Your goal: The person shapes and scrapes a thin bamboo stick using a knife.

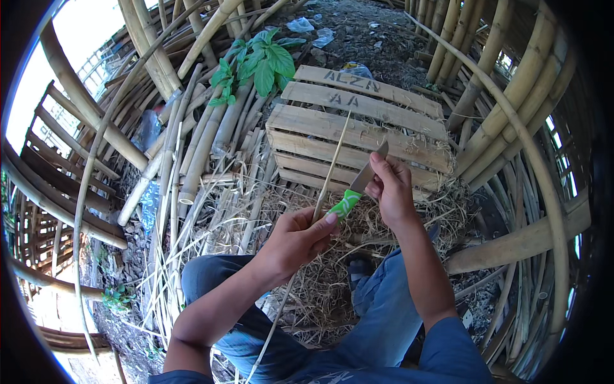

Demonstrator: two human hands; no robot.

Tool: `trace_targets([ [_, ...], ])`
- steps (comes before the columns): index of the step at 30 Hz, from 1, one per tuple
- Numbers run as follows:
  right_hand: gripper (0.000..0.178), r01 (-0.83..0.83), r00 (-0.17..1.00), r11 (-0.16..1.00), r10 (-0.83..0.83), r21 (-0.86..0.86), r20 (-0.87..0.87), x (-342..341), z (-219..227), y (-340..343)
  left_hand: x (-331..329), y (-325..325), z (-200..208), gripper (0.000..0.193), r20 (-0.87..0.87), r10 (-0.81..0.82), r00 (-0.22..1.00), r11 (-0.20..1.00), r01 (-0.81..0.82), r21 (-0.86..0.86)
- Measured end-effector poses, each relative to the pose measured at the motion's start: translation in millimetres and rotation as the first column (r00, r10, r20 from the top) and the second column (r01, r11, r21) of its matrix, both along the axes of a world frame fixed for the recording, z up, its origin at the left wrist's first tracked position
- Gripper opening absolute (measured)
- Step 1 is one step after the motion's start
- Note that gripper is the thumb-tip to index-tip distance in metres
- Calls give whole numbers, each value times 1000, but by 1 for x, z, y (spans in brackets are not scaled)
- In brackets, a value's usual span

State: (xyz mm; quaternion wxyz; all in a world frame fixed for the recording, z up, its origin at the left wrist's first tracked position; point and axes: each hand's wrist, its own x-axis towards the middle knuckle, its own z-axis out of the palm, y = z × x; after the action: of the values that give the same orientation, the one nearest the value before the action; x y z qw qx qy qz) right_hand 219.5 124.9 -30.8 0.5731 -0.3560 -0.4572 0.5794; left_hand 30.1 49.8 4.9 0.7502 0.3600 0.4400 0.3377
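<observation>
My left hand (288, 242) is closed around the green handle of a knife (346, 203) and a long thin bamboo strip (336, 153). The strip runs through that hand, its far end over a slatted wooden crate and its near end slanting down across my left leg. Pointing up and right, the knife's blade meets my right hand (393, 189), whose thumb and fingers pinch it near the tip. Both hands are in front of the wooden crate (358, 118), above a heap of curly shavings (307, 313) between my legs.
Bamboo poles (214, 125) and split strips lie piled at the left, beside a leafy green plant (268, 64). Bamboo frames stand on both sides. A thick bamboo piece (511, 246) juts in from the right. Plastic scraps (300, 25) lie on the ground at the back.
</observation>
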Motion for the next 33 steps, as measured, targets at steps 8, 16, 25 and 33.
trace_targets([
  [8,29,-59,997,986,52,-158,-49,13,12,-6,0,5,7,22,77,-95,993,995,94,11],
  [16,33,68,975,991,-91,-119,-204,3,7,-24,-4,13,16,22,-15,-15,1000,997,16,73],
  [25,31,22,916,984,-90,-175,-392,-14,-1,-22,9,25,13,27,-50,54,997,997,-51,56],
  [33,17,83,945,996,-89,-34,-316,-12,2,-15,19,32,-1,56,45,32,998,999,-30,-44],
])
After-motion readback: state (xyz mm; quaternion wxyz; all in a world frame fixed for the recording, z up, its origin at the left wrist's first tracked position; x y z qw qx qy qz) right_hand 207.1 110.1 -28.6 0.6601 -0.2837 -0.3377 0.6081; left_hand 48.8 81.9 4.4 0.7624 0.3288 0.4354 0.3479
